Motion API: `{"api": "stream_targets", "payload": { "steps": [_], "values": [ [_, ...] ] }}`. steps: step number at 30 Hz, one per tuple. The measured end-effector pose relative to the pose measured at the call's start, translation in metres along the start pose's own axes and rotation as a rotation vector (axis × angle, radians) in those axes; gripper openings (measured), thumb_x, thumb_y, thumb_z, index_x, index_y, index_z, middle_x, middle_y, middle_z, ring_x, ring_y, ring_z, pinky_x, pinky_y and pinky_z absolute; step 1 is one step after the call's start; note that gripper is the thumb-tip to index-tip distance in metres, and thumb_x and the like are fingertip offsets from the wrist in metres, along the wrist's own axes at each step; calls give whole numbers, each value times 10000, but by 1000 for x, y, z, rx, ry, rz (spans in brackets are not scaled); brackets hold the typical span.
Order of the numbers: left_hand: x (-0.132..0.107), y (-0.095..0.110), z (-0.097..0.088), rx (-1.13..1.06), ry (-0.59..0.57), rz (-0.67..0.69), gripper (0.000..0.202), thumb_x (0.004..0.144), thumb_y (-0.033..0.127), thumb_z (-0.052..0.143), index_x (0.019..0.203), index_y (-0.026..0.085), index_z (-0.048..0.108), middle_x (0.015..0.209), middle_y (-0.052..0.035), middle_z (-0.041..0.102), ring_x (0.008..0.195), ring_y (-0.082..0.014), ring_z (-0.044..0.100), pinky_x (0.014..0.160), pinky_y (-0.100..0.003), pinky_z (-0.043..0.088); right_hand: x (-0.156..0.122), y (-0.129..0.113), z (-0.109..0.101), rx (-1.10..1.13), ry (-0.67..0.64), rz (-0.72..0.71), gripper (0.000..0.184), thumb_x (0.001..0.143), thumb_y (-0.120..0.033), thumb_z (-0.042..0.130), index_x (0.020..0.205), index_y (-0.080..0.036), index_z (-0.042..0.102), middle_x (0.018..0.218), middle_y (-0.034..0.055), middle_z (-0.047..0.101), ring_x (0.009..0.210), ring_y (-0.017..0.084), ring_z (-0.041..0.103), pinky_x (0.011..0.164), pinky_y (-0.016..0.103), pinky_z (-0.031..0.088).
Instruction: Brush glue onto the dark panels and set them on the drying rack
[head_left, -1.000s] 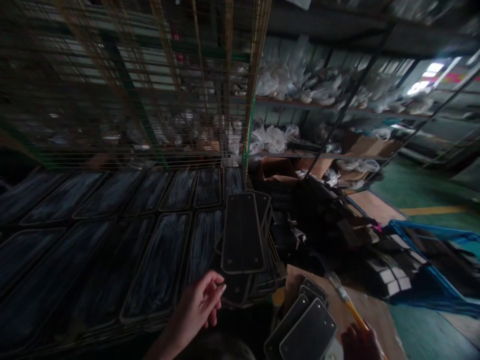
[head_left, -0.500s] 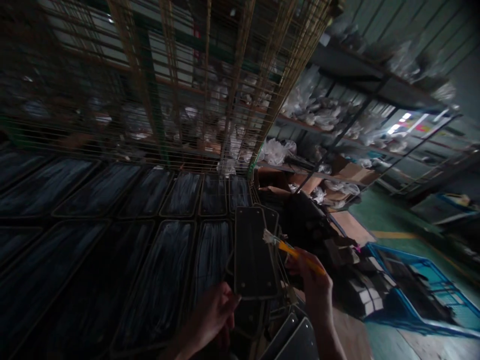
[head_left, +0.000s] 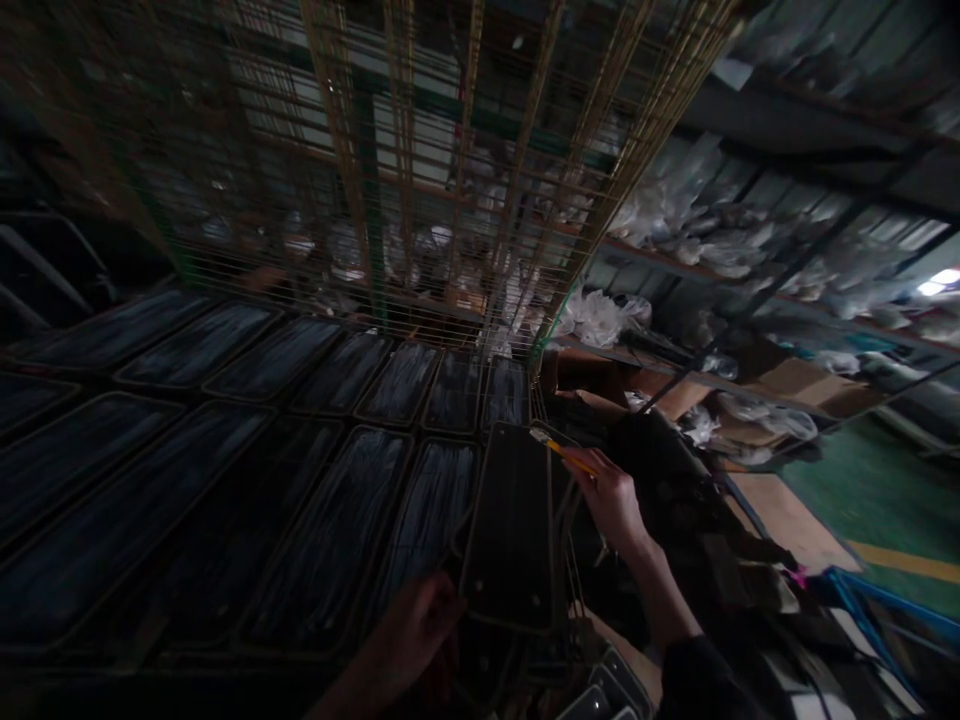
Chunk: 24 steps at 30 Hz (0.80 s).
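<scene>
A flat black rectangular panel point(head_left: 510, 530) with rounded corners and small bright studs near its near end lies tilted in front of me. My left hand point(head_left: 420, 620) is closed at its near left edge, thumb and fingers pinching the rim. In my right hand point(head_left: 611, 500) is a paintbrush point(head_left: 564, 450) with a yellow-orange handle. Its pale bristles are at the panel's far right corner; whether they touch it I cannot tell. To the left, rows of similar black panels point(head_left: 435, 500) bear streaky whitish smears.
A wire mesh rack point(head_left: 367, 200) rises behind the panels. Shelves with plastic-wrapped bundles point(head_left: 600, 318) and cardboard point(head_left: 814, 375) stand at the right. Further right are dark stacked pieces and a blue crate point(head_left: 862, 600). More black panels point(head_left: 600, 695) sit below my right arm.
My view has turned left, so the scene sits further right. The brush has moved forward along the panel, from beside its right edge to its far right corner. My left hand stays on the rim.
</scene>
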<state>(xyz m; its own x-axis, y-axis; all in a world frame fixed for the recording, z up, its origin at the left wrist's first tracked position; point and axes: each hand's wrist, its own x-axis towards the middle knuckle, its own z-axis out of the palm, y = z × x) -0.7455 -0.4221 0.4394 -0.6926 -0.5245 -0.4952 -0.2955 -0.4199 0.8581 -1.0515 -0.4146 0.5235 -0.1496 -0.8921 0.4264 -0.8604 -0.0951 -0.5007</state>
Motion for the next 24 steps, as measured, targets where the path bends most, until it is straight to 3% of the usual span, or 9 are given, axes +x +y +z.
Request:
{"api": "stream_targets", "payload": {
  "steps": [7, 13, 17, 24],
  "values": [
    [-3, 1, 2, 45, 74, 19, 459, 826, 642, 467, 839, 183, 481, 568, -19, 657, 357, -154, 598, 304, -179, 378, 12, 16, 11, -79, -28, -48, 220, 980, -323, 485, 1129, -272, 638, 1093, 27, 667, 954, 194, 659, 787, 301, 536],
    [-8, 6, 2, 55, 77, 35, 429, 834, 610, 478, 838, 182, 485, 564, -15, 648, 370, -156, 605, 318, -185, 387, 0, 14, 12, -61, -52, -1, 202, 973, -310, 501, 1111, -265, 641, 1088, 20, 669, 950, 190, 661, 802, 295, 536],
    [-11, 4, 2, 17, 60, 66, 445, 825, 637, 487, 842, 194, 464, 569, 14, 631, 372, -137, 596, 326, -174, 385, -25, -6, -2, -4, -114, 56, 199, 971, -310, 509, 1122, -266, 632, 1066, 18, 665, 949, 182, 655, 817, 280, 529],
    [-12, 5, 2, -57, 5, 73, 452, 826, 647, 489, 796, 200, 428, 591, 25, 615, 366, -121, 586, 323, -168, 379, -82, -57, -36, 124, -352, 157, 219, 984, -309, 488, 1159, -274, 616, 1096, 22, 645, 980, 153, 643, 816, 215, 528]
  ]
}}
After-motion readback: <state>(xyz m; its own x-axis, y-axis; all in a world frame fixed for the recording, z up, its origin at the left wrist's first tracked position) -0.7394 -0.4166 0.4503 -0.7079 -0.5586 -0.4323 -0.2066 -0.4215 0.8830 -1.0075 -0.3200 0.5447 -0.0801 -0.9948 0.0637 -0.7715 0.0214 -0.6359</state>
